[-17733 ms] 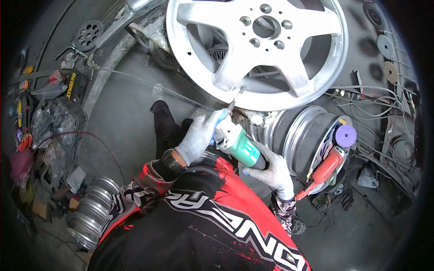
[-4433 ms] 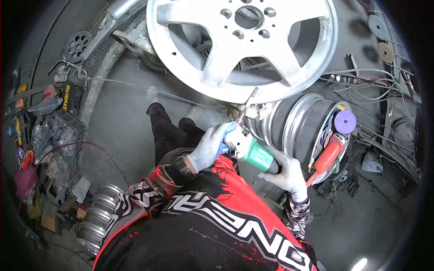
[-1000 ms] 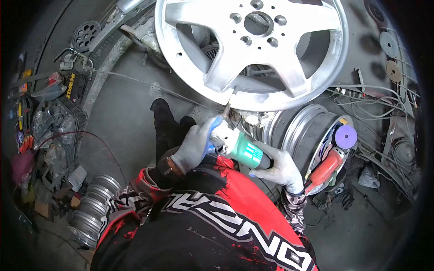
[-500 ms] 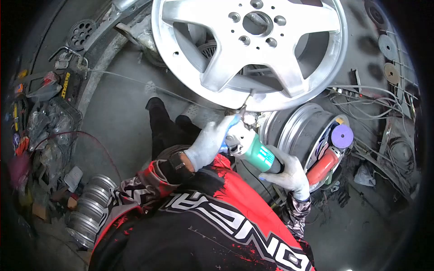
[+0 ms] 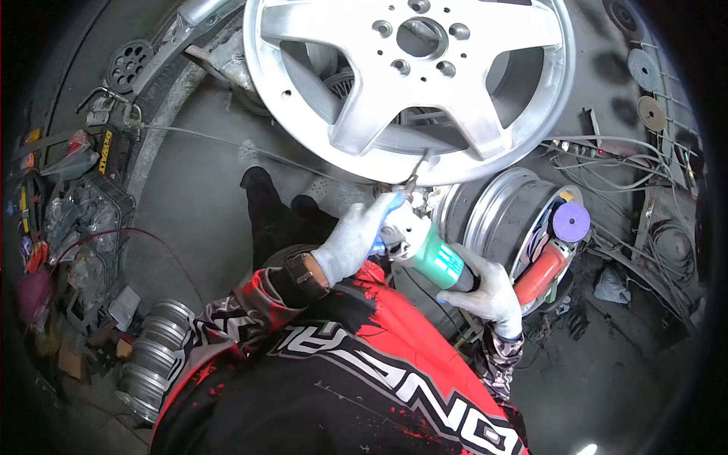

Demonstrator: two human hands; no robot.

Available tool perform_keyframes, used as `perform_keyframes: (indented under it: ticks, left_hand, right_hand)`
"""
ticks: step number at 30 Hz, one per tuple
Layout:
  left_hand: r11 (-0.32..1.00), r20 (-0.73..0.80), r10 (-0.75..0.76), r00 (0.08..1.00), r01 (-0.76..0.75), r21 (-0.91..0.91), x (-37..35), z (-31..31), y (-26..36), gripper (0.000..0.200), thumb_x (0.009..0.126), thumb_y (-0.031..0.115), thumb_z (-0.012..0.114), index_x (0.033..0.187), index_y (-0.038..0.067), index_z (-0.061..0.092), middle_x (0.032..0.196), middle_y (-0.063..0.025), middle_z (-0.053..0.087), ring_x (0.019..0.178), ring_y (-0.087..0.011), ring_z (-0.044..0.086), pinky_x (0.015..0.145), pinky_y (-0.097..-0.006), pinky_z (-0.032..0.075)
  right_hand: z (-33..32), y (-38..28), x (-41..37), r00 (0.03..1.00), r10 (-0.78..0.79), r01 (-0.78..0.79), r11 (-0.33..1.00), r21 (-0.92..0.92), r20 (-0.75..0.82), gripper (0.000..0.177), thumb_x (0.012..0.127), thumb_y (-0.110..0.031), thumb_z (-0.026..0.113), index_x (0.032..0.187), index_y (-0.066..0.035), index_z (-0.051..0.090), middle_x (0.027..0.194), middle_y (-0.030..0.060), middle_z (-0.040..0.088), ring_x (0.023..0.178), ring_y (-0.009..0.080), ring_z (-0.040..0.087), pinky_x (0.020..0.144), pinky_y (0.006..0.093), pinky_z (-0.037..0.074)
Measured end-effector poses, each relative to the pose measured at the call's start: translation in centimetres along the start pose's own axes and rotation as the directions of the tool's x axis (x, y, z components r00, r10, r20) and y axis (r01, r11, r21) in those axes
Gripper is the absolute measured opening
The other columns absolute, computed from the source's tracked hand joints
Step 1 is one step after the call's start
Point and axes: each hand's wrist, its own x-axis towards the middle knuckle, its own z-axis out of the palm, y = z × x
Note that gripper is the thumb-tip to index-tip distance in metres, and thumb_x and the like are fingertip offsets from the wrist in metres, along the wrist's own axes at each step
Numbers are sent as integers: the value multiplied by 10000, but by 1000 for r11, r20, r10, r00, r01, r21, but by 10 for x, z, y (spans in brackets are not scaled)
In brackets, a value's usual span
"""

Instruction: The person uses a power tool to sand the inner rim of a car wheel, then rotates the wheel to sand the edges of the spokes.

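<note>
My left hand [image 5: 350,240], in a pale glove with blue fingertips, is wrapped round the silver head of a green angle grinder [image 5: 435,254]. The rear of its body is in the grip of my right hand [image 5: 491,294], gloved the same way. A thin shaft [image 5: 413,179] points up from the head area, and its tip overlaps the lower rim of a silver five-spoke alloy wheel [image 5: 364,163]. The wheel's bare face is turned towards me. My fingers partly hide the grinder.
Lower right, another wheel [image 5: 494,220] lies on its side, with a red power tool [image 5: 541,273] and a purple disc [image 5: 571,221] at its opening. Cables [image 5: 618,171] tangle at the right. Several rims [image 5: 155,353] are stacked lower left, below bags and tools [image 5: 95,208].
The view has shifted a little, so the alloy wheel sits slightly further left and higher. Both hands keep the same hold on the grinder.
</note>
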Motion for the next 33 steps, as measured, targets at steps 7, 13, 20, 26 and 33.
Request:
perform_keyframes:
  ticks: [7, 13, 20, 26, 33]
  left_hand:
    - [767, 25, 490, 871, -445, 463, -5, -23, -32, 517, 978, 92, 723, 1459, 19, 548, 916, -159, 709, 828, -208, 721, 739, -343, 595]
    - [967, -154, 201, 967, -172, 187, -33, -33, -8, 360, 1120, 345, 539, 1216, 29, 682, 808, -4, 610, 684, -73, 573, 655, -241, 479]
    - [879, 54, -167, 984, 174, -444, -3, -13, -9, 360, 1062, 172, 626, 1385, 17, 586, 841, -33, 653, 732, -112, 638, 670, -307, 539]
    - [923, 5, 284, 959, -275, 271, -6, -8, -14, 388, 1035, 132, 622, 1399, 16, 560, 844, -43, 659, 736, -130, 640, 677, -315, 535]
    - [925, -169, 284, 944, -223, 309, -33, -39, -20, 361, 1121, 366, 537, 1177, 46, 693, 863, 6, 652, 695, -60, 588, 640, -243, 494]
  right_hand:
    - [13, -3, 13, 998, -37, 36, 999, 19, 42, 857, 700, -391, 968, 1412, -44, 638, 1149, 234, 758, 1091, 409, 741, 903, 448, 595]
    - [30, -8, 36, 988, -140, 135, 988, 72, 71, 854, 719, -431, 960, 1406, -40, 637, 1159, 230, 756, 1077, 416, 739, 895, 449, 596]
    - [12, -1, 4, 1000, -9, 8, 999, 35, 15, 849, 702, -386, 969, 1409, -49, 641, 1167, 238, 749, 1095, 413, 734, 902, 428, 592]
    - [10, -3, 1, 1000, -7, 7, 1000, 9, -2, 838, 701, -386, 962, 1401, -49, 645, 1169, 250, 743, 1094, 421, 730, 904, 438, 593]
    - [38, -7, 34, 988, -148, 146, 988, 52, 33, 837, 713, -431, 947, 1408, -74, 646, 1172, 222, 752, 1080, 420, 731, 904, 446, 592]
